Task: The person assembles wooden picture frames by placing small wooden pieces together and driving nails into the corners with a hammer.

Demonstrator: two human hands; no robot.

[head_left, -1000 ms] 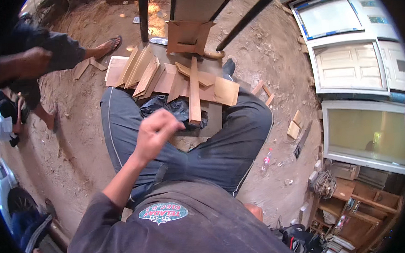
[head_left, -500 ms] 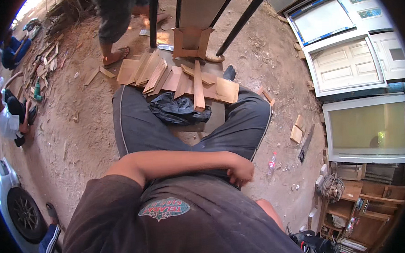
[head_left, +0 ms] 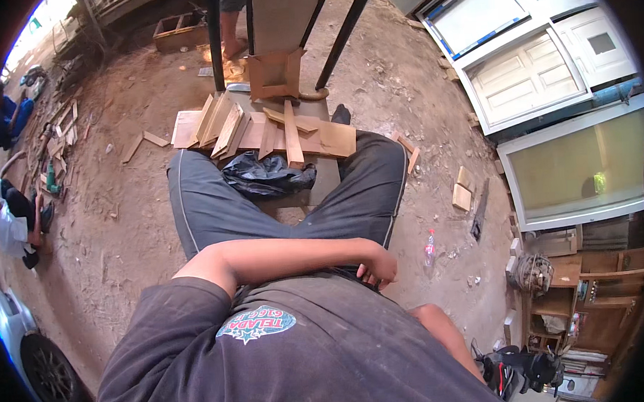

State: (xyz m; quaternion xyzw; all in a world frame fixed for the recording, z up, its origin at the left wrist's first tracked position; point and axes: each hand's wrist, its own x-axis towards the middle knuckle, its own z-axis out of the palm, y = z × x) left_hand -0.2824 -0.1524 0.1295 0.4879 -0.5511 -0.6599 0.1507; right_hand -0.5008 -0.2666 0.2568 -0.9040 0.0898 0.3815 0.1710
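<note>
Hands idle: I've got left hand (head_left: 378, 265) curled loose, empty, across my waist at rt hip; rt hand hidden behind my side, can't tell. Wood offcuts (head_left: 260, 128) lie ahead past knees, by black bag (head_left: 266, 176). Looks like a pause; next move needs a fwd reach.

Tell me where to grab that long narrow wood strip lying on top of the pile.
Take the long strip by its near end, coming from above. That end juts past the flat boards toward the black bag, so fingers could probably close across its narrow width there.
</note>
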